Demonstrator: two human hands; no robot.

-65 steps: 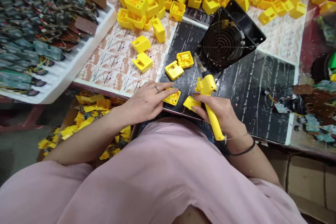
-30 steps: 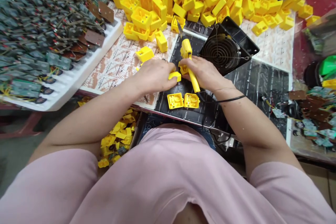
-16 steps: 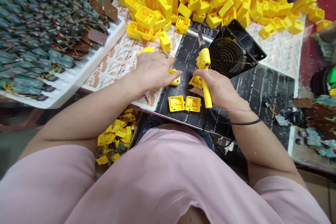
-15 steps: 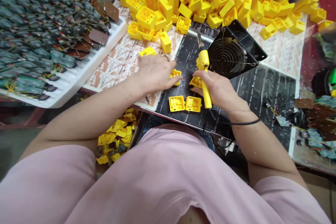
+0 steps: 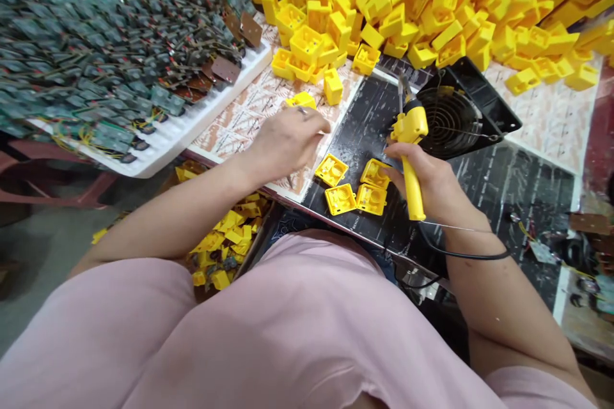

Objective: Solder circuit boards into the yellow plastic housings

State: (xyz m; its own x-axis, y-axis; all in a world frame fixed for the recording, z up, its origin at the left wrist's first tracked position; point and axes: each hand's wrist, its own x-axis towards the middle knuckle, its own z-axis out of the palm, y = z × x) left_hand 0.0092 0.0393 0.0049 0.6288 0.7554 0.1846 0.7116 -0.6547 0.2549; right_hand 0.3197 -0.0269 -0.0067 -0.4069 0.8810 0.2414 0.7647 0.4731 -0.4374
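Note:
My right hand (image 5: 429, 172) is wrapped round a yellow soldering gun (image 5: 411, 163), its metal tip pointing away from me and a thin wire trailing from the handle's end. My left hand (image 5: 290, 140) hovers over the patterned sheet, fingers loosely bent and apart, with nothing seen in it. In front of the hands, several small open yellow plastic casings lie hollow side up on the black sheet: one casing (image 5: 331, 169) at the upper left, another casing (image 5: 340, 199) below it, and two more to the right. A loose yellow casing (image 5: 302, 100) lies just beyond my left hand.
A large heap of yellow casings (image 5: 374, 0) covers the back. At the left, a white foam tray (image 5: 201, 121) bears many wired circuit boards (image 5: 110, 32). A black fan (image 5: 460, 112) stands beyond my right hand. Below the table edge is a box of yellow pieces (image 5: 230, 236).
My left hand has drawn back from the upper-left casing, which now lies uncovered. My right hand with the soldering gun has moved away from the right-hand casings. The camera view has shifted.

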